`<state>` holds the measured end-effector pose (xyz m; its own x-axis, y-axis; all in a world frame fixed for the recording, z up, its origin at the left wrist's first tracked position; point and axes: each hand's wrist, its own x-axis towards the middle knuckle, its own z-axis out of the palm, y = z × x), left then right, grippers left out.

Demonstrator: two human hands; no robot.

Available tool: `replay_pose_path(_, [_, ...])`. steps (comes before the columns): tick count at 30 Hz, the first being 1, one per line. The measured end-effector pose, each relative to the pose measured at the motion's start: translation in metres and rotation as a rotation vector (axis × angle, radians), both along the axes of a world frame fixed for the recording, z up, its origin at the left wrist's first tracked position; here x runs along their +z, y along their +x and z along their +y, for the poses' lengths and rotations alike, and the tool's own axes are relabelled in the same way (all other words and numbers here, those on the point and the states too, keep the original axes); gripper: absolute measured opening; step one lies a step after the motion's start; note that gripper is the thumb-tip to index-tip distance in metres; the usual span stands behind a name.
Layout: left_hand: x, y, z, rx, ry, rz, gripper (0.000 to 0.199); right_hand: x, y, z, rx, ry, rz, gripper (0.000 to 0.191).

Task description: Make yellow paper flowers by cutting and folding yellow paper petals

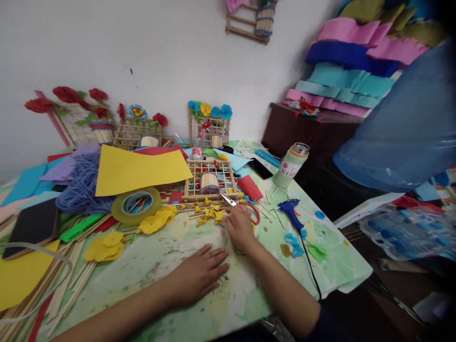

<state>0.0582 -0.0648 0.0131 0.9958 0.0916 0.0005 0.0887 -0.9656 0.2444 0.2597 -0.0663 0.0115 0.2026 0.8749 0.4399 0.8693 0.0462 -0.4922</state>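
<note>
My left hand [197, 276] lies palm down on the green patterned tablecloth, its fingers spread and holding nothing. Just to its upper right, my right hand [239, 227] rests with curled fingers beside the scissors [228, 199]; the blades point up and left, and a red-orange handle loop shows at the hand's right. Whether the fingers grip the scissors is hard to make out. Yellow paper scraps [210, 214] are scattered left of my right hand. Behind them a stick lattice [228, 180] with a small stick basket [209, 182] lies on the table.
A blue glue gun [292, 212], its cord running toward the front edge, and a green bottle [291, 166] stand to the right. At the left are a tape roll [121, 207], yellow paper flowers [105, 246], blue yarn [80, 183], yellow paper [138, 170] and sticks [76, 289].
</note>
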Motion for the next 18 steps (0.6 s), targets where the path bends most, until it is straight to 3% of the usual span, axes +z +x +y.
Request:
replay_pose_path(6, [-0.005, 0.004, 0.022, 0.174, 0.131, -0.048, 0.033, -0.003, 0.010, 0.003, -0.058, 0.021, -0.015, 0.017])
replay_pose_path(10, [0.000, 0.001, 0.030, 0.268, 0.139, -0.136, 0.031, -0.006, 0.004, 0.003, -0.042, 0.031, -0.019, 0.015])
replay_pose_path(13, [0.018, -0.010, 0.049, 0.323, 0.137, -0.268, 0.028, -0.007, 0.002, 0.003, -0.013, 0.043, -0.048, 0.015])
replay_pose_path(15, [0.037, -0.025, 0.075, 0.442, 0.154, -0.390, 0.029, -0.009, 0.002, 0.004, 0.012, 0.053, -0.056, 0.016])
replay_pose_path(18, [0.069, -0.060, 0.134, 0.814, 0.275, -0.541, 0.030, -0.011, 0.003, 0.004, 0.019, 0.063, -0.047, 0.016])
